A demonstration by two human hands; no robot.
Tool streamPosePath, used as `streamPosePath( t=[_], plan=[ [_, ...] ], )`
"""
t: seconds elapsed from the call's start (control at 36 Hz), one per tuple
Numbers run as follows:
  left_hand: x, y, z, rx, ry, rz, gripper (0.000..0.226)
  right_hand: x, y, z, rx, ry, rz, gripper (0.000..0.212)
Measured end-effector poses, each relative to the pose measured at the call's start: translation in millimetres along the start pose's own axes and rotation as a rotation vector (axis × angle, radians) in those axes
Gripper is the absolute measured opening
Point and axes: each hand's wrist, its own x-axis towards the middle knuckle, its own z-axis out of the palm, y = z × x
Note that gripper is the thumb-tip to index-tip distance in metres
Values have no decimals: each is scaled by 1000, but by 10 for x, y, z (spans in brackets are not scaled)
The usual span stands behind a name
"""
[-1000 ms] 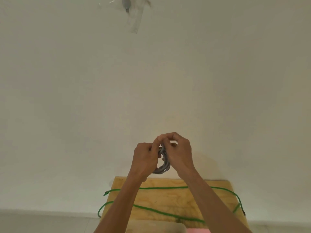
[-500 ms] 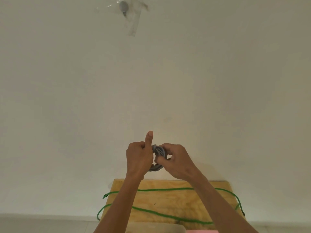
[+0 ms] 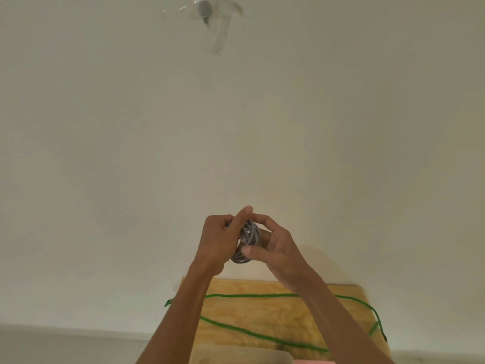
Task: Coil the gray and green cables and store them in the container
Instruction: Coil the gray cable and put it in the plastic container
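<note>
container [image 3: 241,356] cut by bottom edge, gray cable [image 3: 249,236] half hidden (fingers)

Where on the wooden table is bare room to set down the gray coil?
Bare wood lies between the green cable far strand and its near strand, on the wooden table. The near edge is crowded by the container.

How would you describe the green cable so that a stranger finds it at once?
Look at the light wooden table against the pale wall, below both forearms. The thin green cable lies spread across it in long loose loops, one end hanging off the left edge. Unlike the gray cable bundle, nobody holds it.
</note>
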Motion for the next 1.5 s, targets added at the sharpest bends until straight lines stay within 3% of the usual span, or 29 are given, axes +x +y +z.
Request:
streamPosePath(
  t=[0.11,0.25,0.44,0.61,0.75,0.86,1.03,1.17,1.42,1.5],
  plan=[
    [38,-4,-23,35,35,-41,65,-10,11,-11,-135,80,-20,49],
    [81,5,-14,14,53,-148,72,-13,60,20,-50,104,-20,49],
    [60,1,44,83,132,-180,62,-20,14,91,-100,104,-90,47],
    [86,-41,26,21,116,-260,61,-35,12,118,-256,166,-161,44],
    [62,-44,-1,-26,151,-320,43,-44,94,101,-527,223,-331,34],
    [53,-65,23,43,224,-217,51,-6,104,142,-921,316,-535,28],
    [96,-27,-7,208,275,-86,60,-6,123,299,-1211,398,-588,23],
    [93,-1,-24,287,261,-19,65,34,129,392,-1261,509,-593,23],
    [122,40,-94,552,247,207,70,109,7,380,-1254,393,-476,36],
    [146,10,-167,564,185,185,73,112,-28,318,-1259,293,-485,26]
  ],
)
